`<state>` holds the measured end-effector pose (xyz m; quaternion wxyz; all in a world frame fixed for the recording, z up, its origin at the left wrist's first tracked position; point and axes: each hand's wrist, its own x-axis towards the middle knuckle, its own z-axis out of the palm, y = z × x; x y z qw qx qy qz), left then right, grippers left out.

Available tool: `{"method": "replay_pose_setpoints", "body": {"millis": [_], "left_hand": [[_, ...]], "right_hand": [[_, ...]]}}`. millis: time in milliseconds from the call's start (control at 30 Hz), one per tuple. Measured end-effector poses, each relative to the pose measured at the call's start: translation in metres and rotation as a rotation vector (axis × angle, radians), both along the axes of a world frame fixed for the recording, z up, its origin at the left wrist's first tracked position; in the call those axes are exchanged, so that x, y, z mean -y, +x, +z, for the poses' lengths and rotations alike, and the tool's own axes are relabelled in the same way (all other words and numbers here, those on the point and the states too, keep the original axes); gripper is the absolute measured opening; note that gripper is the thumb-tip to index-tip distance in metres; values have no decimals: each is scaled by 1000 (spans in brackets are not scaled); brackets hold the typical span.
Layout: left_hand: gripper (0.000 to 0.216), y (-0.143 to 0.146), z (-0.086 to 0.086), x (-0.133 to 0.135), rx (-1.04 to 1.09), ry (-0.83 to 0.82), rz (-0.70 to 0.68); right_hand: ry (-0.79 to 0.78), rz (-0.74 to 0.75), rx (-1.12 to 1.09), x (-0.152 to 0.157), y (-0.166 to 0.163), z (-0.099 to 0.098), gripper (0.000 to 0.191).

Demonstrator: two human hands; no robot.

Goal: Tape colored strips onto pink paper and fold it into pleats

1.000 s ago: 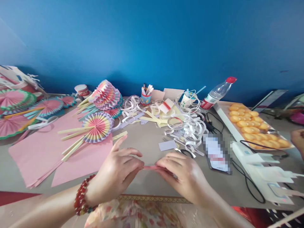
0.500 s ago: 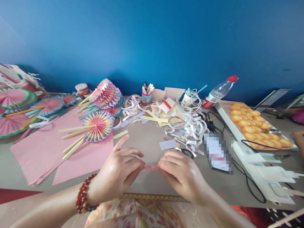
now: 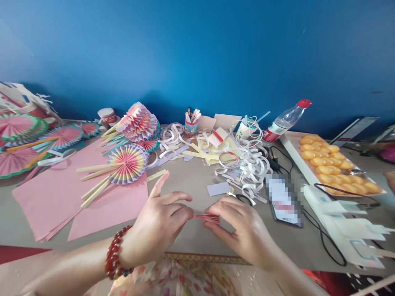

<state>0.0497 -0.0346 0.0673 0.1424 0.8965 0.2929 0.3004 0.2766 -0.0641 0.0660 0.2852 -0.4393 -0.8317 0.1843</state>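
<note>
Near the table's front edge I hold a narrow strip of pleated pink paper (image 3: pixel 211 218) between both hands. My left hand (image 3: pixel 163 222) pinches its left end, with the index finger raised; a red bead bracelet (image 3: pixel 115 251) circles that wrist. At the other end, my right hand (image 3: pixel 240 226) grips the folds between thumb and fingers, and the layered pleats fan apart a little there. To the left, a finished round paper fan (image 3: pixel 128 163) with pale yellow sticks lies on pink paper sheets (image 3: pixel 49 197).
More folded fans (image 3: pixel 138 123) are piled at the back left. White paper strips (image 3: pixel 253 166), scissors (image 3: pixel 243 199) and a pen cup (image 3: pixel 190 126) lie beyond my hands. On the right are a bottle (image 3: pixel 286 121), a phone (image 3: pixel 284 201), a power strip (image 3: pixel 336 226) and a food tray (image 3: pixel 290 154).
Both hands have shifted slightly right. The right thumb and fingers have parted more, so the pleats of the pink paper now show and spread at that end.
</note>
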Motion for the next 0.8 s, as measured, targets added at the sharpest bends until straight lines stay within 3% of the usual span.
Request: {"method": "replay_pose_setpoints", "body": {"millis": [367, 633, 800], "left_hand": [[21, -4, 6, 1, -22, -23, -30], [23, -6, 0, 5, -61, -79, -21], [20, 2, 4, 5, -85, -32, 15]], "right_hand": [[-10, 13, -63, 2, 3, 1, 5], [73, 124, -52, -1, 1, -1, 15], [100, 100, 14, 0, -2, -5, 21]]}}
